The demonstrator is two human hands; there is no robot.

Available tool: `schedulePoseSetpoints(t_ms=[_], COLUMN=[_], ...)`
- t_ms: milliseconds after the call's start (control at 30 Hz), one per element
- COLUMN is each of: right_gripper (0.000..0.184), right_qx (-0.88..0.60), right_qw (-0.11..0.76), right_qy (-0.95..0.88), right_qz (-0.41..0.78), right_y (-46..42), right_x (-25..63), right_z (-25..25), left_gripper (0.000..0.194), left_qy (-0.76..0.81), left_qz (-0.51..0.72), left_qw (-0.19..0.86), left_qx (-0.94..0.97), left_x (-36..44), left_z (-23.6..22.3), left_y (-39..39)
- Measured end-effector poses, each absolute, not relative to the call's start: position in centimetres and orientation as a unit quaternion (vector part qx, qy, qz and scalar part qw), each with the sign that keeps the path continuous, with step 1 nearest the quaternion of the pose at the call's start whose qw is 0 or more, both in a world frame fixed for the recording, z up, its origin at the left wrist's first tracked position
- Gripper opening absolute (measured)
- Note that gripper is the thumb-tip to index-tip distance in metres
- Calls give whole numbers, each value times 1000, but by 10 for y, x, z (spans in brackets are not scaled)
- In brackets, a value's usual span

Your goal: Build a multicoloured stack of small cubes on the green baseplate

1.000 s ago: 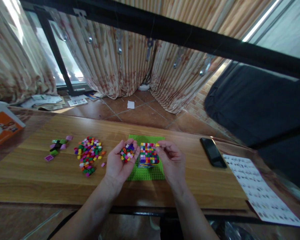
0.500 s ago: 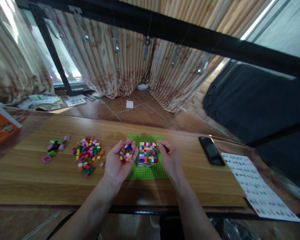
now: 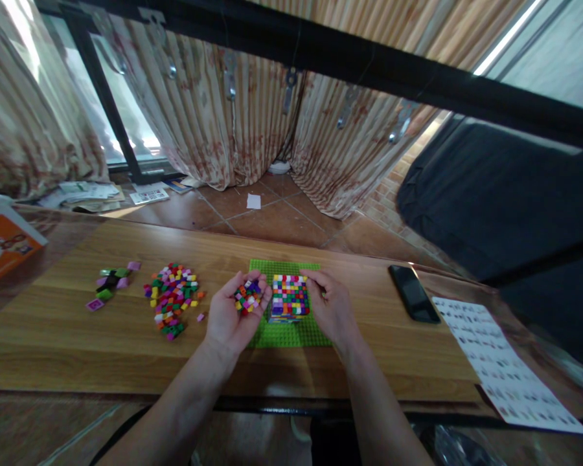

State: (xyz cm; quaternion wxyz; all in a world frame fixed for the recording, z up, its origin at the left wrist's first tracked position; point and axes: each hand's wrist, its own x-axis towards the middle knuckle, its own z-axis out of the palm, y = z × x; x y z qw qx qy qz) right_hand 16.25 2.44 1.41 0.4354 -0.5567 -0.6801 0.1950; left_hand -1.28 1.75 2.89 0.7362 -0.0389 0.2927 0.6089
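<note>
On the green baseplate (image 3: 282, 336) stands a block of many small coloured building bricks (image 3: 290, 296), its top a multicoloured grid. My left hand (image 3: 230, 316) is palm up just left of that block, cupped around a heap of loose building bricks (image 3: 247, 297). To the right, my right hand (image 3: 334, 309) has thumb and forefinger pinched together at the block's far right corner. Whatever lies between those fingertips is too small to make out.
A pile of loose bricks (image 3: 173, 294) lies left on the wooden table (image 3: 320, 378), with larger pink, green and black pieces (image 3: 111, 282) beyond it. A phone (image 3: 414, 294) and a printed sheet (image 3: 502, 362) lie right. An orange box (image 3: 7, 244) is far left.
My right fingertips have moved slightly left and in over the block's far right corner. My left hand keeps its cupped hold; the whole view has shifted a little.
</note>
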Motion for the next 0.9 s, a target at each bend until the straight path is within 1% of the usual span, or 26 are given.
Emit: schedulePoseSetpoints(t_ms=[500, 900], right_gripper=[30, 26], right_qx=[-538, -536], right_qw=[419, 449], right_qy=[-711, -673], right_qz=[170, 242], right_y=[25, 29], right_x=[161, 161], right_z=[14, 8], left_gripper=[32, 30], left_qy=[283, 282], left_qz=[611, 609], left_qw=[739, 740], left_qx=[-35, -40], left_x=[-12, -13], left_z=[26, 25], left_y=[19, 18])
